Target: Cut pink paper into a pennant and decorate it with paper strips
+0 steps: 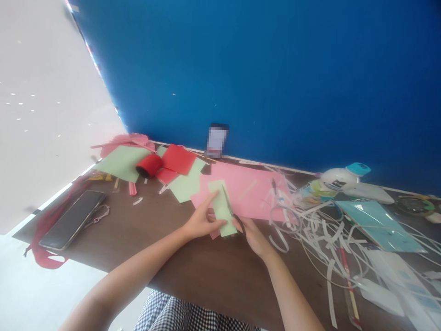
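Observation:
My left hand pinches a small rectangular piece of light green paper by its left side. In my right hand is a pair of scissors with dark handles; the blades lie along the right edge of the green paper and point away from me. Whether the blades are parted I cannot make out. Behind the hands, pink paper sheets lie flat on the dark wooden table, with a narrow pale strip on top of them.
Left stand a dark phone, a red ribbon, a red cylinder, red paper and green sheets. Tangled white strips and a cable, a blue packet and a blue-capped white bottle crowd the right. A blue wall rises behind.

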Demonstrator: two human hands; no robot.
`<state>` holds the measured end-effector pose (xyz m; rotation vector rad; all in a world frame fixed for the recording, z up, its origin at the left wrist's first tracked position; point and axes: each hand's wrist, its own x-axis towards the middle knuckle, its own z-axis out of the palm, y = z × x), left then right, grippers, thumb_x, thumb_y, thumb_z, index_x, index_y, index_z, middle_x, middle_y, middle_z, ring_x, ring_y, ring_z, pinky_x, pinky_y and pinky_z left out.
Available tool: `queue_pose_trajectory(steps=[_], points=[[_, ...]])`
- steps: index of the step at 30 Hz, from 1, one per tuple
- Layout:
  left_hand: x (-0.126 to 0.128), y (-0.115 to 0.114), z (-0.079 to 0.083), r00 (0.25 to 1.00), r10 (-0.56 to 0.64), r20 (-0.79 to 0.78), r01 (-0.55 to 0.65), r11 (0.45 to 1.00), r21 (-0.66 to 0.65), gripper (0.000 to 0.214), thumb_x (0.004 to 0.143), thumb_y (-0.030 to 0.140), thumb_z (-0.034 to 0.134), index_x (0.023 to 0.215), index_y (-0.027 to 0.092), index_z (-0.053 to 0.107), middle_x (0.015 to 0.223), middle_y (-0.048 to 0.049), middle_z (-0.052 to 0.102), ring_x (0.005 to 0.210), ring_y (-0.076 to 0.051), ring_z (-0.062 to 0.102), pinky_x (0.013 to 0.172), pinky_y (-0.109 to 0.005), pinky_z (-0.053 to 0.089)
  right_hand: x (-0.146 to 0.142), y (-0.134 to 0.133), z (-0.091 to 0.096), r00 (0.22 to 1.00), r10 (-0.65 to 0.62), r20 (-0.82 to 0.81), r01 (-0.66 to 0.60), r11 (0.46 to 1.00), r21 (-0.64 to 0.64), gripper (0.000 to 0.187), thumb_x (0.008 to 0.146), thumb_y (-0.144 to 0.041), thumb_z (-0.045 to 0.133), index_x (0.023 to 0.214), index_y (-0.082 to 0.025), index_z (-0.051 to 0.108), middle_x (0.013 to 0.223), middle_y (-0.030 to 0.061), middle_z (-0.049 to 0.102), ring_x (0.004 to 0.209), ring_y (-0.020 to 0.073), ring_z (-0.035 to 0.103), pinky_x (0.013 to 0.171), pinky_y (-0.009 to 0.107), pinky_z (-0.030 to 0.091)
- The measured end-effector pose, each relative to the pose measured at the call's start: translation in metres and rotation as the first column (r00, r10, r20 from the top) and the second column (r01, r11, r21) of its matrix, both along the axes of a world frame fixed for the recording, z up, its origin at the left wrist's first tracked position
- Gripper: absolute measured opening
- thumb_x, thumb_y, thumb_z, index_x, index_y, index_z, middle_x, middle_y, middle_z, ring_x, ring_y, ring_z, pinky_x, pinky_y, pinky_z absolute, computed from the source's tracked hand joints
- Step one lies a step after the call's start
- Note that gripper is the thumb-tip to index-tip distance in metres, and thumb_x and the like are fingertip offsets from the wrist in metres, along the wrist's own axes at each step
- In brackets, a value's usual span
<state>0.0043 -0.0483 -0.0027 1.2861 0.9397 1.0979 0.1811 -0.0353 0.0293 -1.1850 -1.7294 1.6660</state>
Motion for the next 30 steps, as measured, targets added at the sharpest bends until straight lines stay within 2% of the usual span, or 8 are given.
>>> queue_pose_trajectory(steps=[4, 10, 15, 18, 21, 24, 28, 30], points=[[-0.001, 0.001, -0.001, 1.000, -0.013, 0.004, 0.013, 1.000, 0.003, 0.084, 0.072, 0.026, 0.064, 0.138, 0.024, 0.013, 0.102, -0.0117, 0.058, 0.081, -0.018, 0.061, 0.063, -0.030, 0.054, 0.000, -0.001, -0.001, 1.000, 0.006, -0.018, -0.006, 1.000, 0.006, 0.042, 0.082, -0.050, 0.043, 0.104, -0.019, 0.062, 0.081, 0.0022, 0.066, 0.072, 0.0213, 0.056, 0.070, 0.033, 0.045], [-0.002, 0.000, -0.001, 1.000, -0.013, -0.025, 0.014, 1.000, 0.017, 0.084, 0.071, 0.026, 0.065, 0.138, 0.025, 0.015, 0.112, -0.0131, 0.054, 0.083, -0.018, 0.061, 0.061, -0.028, 0.054, -0.004, -0.004, 0.004, 0.997, -0.030, -0.075, 0.032, 0.999, 0.021, 0.039, 0.081, -0.048, 0.046, 0.107, -0.023, 0.060, 0.094, 0.0030, 0.065, 0.095, 0.0259, 0.055, 0.090, 0.039, 0.037], [-0.003, 0.001, -0.001, 0.999, 0.013, -0.029, -0.011, 0.998, 0.062, 0.082, 0.070, 0.026, 0.065, 0.137, 0.028, 0.018, 0.132, -0.0151, 0.037, 0.089, -0.020, 0.060, 0.060, -0.025, 0.054, 0.001, -0.001, 0.000, 0.999, 0.030, -0.033, -0.030, 1.000, 0.002, 0.039, 0.083, -0.048, 0.042, 0.096, -0.018, 0.064, 0.075, 0.0019, 0.064, 0.070, 0.0207, 0.056, 0.078, 0.036, 0.043], [-0.003, 0.001, -0.001, 0.999, 0.010, -0.039, -0.008, 0.998, 0.061, 0.081, 0.071, 0.025, 0.064, 0.137, 0.028, 0.018, 0.132, -0.0151, 0.037, 0.089, -0.019, 0.059, 0.059, -0.024, 0.054, 0.002, -0.001, 0.001, 0.998, 0.047, -0.031, -0.047, 0.999, 0.000, 0.038, 0.084, -0.046, 0.042, 0.096, -0.018, 0.064, 0.069, 0.0003, 0.062, 0.069, 0.0202, 0.056, 0.078, 0.035, 0.043], [-0.003, 0.000, 0.000, 0.998, -0.006, -0.066, 0.010, 0.998, 0.059, 0.082, 0.071, 0.024, 0.064, 0.137, 0.028, 0.016, 0.130, -0.0150, 0.039, 0.084, -0.017, 0.060, 0.058, -0.024, 0.054, -0.002, -0.002, 0.005, 0.998, 0.030, -0.063, -0.030, 1.000, 0.007, 0.040, 0.084, -0.046, 0.042, 0.108, -0.019, 0.060, 0.084, 0.0024, 0.066, 0.089, 0.0248, 0.057, 0.089, 0.039, 0.038], [-0.003, 0.000, 0.000, 0.997, -0.005, -0.080, 0.011, 0.998, 0.067, 0.081, 0.071, 0.025, 0.064, 0.137, 0.028, 0.017, 0.132, -0.0152, 0.038, 0.084, -0.017, 0.060, 0.058, -0.024, 0.053, -0.006, -0.004, 0.010, 0.996, 0.032, -0.083, -0.031, 0.999, 0.013, 0.046, 0.083, -0.048, 0.041, 0.114, -0.019, 0.057, 0.102, 0.0049, 0.065, 0.106, 0.0286, 0.051, 0.096, 0.044, 0.033], [-0.003, 0.000, 0.001, 0.998, 0.001, -0.062, 0.002, 0.998, 0.060, 0.081, 0.071, 0.026, 0.064, 0.137, 0.027, 0.018, 0.132, -0.0158, 0.037, 0.082, -0.017, 0.061, 0.060, -0.025, 0.053, -0.006, -0.004, 0.012, 0.994, 0.049, -0.093, -0.049, 0.999, 0.002, 0.047, 0.083, -0.049, 0.041, 0.117, -0.020, 0.055, 0.112, 0.0040, 0.062, 0.114, 0.0286, 0.047, 0.099, 0.045, 0.029], [-0.002, 0.000, 0.001, 0.999, 0.001, -0.048, 0.001, 0.999, 0.048, 0.082, 0.071, 0.027, 0.065, 0.137, 0.027, 0.017, 0.129, -0.0157, 0.041, 0.080, -0.016, 0.061, 0.059, -0.025, 0.053, -0.006, -0.005, 0.011, 0.998, 0.014, -0.065, -0.014, 1.000, -0.004, 0.048, 0.083, -0.050, 0.042, 0.118, -0.021, 0.054, 0.113, 0.0038, 0.061, 0.115, 0.0294, 0.046, 0.101, 0.047, 0.027]])
